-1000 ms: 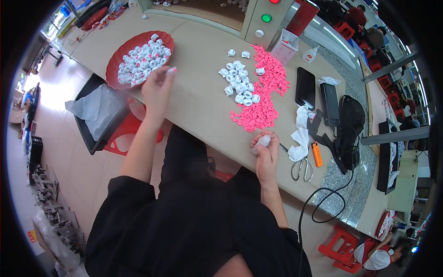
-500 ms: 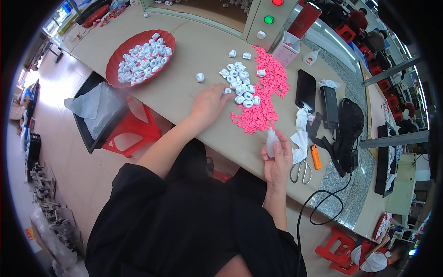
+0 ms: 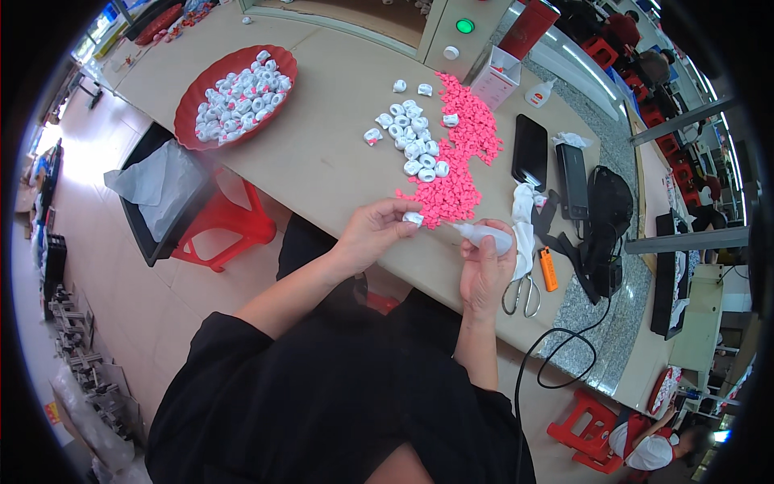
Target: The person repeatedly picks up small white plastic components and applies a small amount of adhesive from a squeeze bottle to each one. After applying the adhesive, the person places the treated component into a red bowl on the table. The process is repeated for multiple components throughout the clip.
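Observation:
My left hand [image 3: 372,231] is closed in a pinch on a small white ring-shaped piece [image 3: 413,219], above the near end of a pile of pink bits [image 3: 443,198]. My right hand [image 3: 485,278] grips a small translucent squeeze bottle [image 3: 488,235]. The bottle lies nearly level, its thin nozzle pointing left, close to the white piece. Whether the tip touches it, I cannot tell. Several loose white pieces [image 3: 414,149] sit along the pile's left side. A white piece with pink on it [image 3: 372,136] lies just left of them.
A red scalloped bowl [image 3: 184,121] of white pieces stands far left. On the right lie a black phone [image 3: 530,149], a dark power bank [image 3: 574,181], an orange lighter [image 3: 548,269], scissors [image 3: 522,297] and a black cable [image 3: 556,331]. A lined bin [image 3: 165,189] rests on a red stool.
My left hand has moved from beside the white pieces toward me and right, pinching one piece. The bottle has tipped from upright to nearly level, its nozzle swinging left toward that piece.

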